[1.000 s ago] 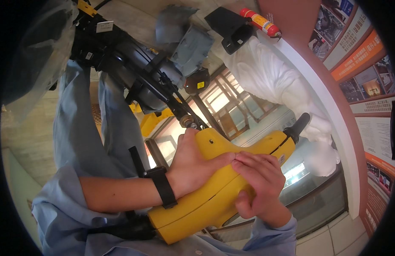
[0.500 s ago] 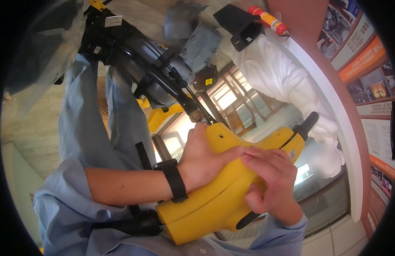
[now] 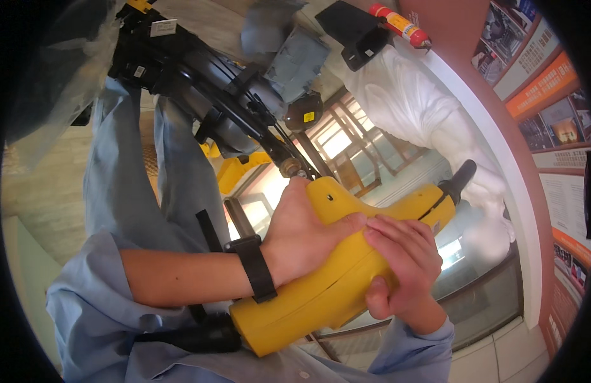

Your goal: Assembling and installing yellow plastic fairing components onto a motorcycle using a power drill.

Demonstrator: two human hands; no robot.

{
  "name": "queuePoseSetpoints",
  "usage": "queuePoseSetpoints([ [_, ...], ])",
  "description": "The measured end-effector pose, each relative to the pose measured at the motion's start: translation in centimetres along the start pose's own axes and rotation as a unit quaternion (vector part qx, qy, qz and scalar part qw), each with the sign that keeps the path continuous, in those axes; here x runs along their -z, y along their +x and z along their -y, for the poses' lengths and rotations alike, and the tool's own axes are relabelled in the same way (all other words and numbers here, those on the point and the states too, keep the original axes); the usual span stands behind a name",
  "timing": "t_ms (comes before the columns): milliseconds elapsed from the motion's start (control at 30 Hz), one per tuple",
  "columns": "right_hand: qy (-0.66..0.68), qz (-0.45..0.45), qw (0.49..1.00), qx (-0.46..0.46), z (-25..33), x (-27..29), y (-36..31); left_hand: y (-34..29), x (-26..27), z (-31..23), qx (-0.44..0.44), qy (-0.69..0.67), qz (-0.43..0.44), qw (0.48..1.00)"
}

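Note:
A yellow plastic handlebar cover [image 3: 333, 281] lies slantwise in front of me. A black grip [image 3: 193, 336] sticks out at its lower left and another black grip [image 3: 460, 180] at its right end. My left hand [image 3: 308, 233], with a black-strapped watch [image 3: 252, 263] on the wrist, is wrapped over the cover's far side; several of its fingers are hidden. Beside its thumb, my right hand [image 3: 402, 265] clasps the cover, fingers bent over the top and thumb on the near side. Just past the left hand is the end of a black metal tube [image 3: 270, 142].
The tube belongs to a black vehicle frame [image 3: 142, 60] at the far left. Clear plastic wrap [image 3: 65, 96] hangs beside it. A white statue [image 3: 429, 108] stands at the right, near a red fire extinguisher [image 3: 401, 25] on a ledge. A picture-covered wall [image 3: 551, 127] borders the right.
The yellow cover has turned slightly between my hands, and a dark opening on its near side has gone from sight. Both hands keep their hold. The whole view has shifted a little.

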State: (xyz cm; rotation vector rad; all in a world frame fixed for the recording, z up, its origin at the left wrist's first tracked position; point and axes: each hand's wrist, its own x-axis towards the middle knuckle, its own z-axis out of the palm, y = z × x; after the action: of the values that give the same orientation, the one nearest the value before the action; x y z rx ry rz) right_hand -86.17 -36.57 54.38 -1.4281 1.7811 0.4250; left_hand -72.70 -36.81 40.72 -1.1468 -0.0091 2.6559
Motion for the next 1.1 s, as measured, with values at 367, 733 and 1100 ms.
queuePoseSetpoints([
  [367, -0.005, -0.032, 0.999, -0.014, 0.3, -0.8, -0.8, 0.5, 1.9, 0.7, 0.081, 0.083, 0.089, 0.989],
  [733, 0.000, -0.034, 0.999, -0.008, -0.1, -0.7, -0.9, -4.1, 5.2, -1.2, 0.144, 0.164, 0.389, 0.895],
  [1100, -0.021, 0.080, 0.997, 0.002, -8.5, 2.3, -1.4, -4.6, 5.1, -0.5, 0.050, 0.154, 0.379, 0.911],
])
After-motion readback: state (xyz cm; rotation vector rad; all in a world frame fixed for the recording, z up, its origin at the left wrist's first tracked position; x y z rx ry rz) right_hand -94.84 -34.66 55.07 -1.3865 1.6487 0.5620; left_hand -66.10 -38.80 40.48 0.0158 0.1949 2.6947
